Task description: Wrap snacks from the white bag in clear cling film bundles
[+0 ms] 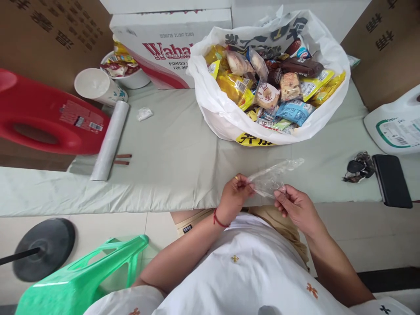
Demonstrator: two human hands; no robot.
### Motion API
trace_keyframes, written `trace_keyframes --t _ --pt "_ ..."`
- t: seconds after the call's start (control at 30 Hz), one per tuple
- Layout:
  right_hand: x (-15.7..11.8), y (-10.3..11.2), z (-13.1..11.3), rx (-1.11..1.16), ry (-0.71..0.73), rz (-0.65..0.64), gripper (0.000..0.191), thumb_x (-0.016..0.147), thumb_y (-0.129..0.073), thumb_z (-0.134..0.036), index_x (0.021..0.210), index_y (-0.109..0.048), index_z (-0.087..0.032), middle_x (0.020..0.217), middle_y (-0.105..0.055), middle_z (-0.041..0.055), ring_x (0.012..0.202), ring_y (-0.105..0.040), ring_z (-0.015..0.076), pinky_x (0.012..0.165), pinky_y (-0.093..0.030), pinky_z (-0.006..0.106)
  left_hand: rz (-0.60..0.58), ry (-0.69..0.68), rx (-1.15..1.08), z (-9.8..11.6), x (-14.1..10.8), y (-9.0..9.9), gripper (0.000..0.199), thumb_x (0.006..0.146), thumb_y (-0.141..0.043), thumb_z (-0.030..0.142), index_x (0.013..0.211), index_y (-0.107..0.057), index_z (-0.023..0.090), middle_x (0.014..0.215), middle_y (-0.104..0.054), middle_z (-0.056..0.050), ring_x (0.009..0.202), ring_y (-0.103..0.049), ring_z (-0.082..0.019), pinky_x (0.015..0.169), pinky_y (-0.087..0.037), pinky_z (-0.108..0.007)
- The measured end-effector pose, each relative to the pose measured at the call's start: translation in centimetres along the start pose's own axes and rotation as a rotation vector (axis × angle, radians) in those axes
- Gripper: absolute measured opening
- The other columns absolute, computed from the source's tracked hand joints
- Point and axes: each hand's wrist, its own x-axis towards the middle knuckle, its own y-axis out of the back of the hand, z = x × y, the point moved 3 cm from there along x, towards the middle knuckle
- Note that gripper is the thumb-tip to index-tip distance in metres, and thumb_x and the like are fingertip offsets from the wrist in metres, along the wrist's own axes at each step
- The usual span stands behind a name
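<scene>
Between my hands, over the front edge of the cloth-covered table, is a thin clear plastic bag (pixel 274 175). My left hand (pixel 236 192) pinches its left edge between thumb and fingers. At the lower right, my right hand (pixel 292 202) is closed on the same bag. The film looks crumpled and I make out nothing inside it. Just beyond my hands stands a large white plastic carrier bag (pixel 216 118), its mouth wide, full of wrapped snacks (pixel 267 94) in yellow, brown and blue packets.
On the left are a red jug (pixel 42 113), a roll of plastic film (pixel 110 142), a paper cup (pixel 95 85) and a white bowl (pixel 134 78) of packets. A phone (pixel 392 180), keys (pixel 359 166) and a white jug (pixel 397 124) lie right. A green stool (pixel 65 280) stands below.
</scene>
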Motion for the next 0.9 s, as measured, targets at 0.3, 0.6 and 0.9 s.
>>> trace_keyframes --t 0.3,0.6,0.9 --pt "-2.6 1.1 2.2 -0.069 -0.034 -0.073 0.052 0.088 -0.068 -0.071 0.078 -0.056 -0.021 0.065 -0.053 -0.0039 0.051 -0.043 0.0083 0.043 -0.040 0.021 -0.118 0.356 -0.308 0.9 -0.6 -0.4 0.059 0.055 -0.099 0.039 0.087 -0.053 0.020 0.084 -0.073 0.000 0.081 -0.076 -0.019 0.062 -0.058 -0.025" --pt "-0.5 5.7 1.6 -0.203 0.140 0.215 0.067 0.079 -0.079 -0.068 0.127 -0.064 -0.022 0.111 -0.075 0.0106 0.096 -0.068 0.0234 0.078 -0.060 0.036 -0.197 0.230 0.040 -0.4 -2.3 1.0 0.053 0.071 -0.086 0.058 0.085 -0.052 0.020 0.069 -0.064 0.002 0.063 -0.071 -0.016 0.046 -0.044 -0.020" --pt "3.8 2.3 -1.6 0.271 0.290 0.170 0.027 0.077 -0.081 -0.044 0.082 -0.066 -0.022 0.089 -0.068 0.0004 0.077 -0.061 0.0144 0.069 -0.052 0.028 -0.620 -0.073 0.567 0.7 -4.4 0.5 0.029 0.089 -0.072 0.047 0.090 -0.073 0.019 0.096 -0.073 -0.008 0.082 -0.064 -0.016 0.071 -0.050 -0.025"
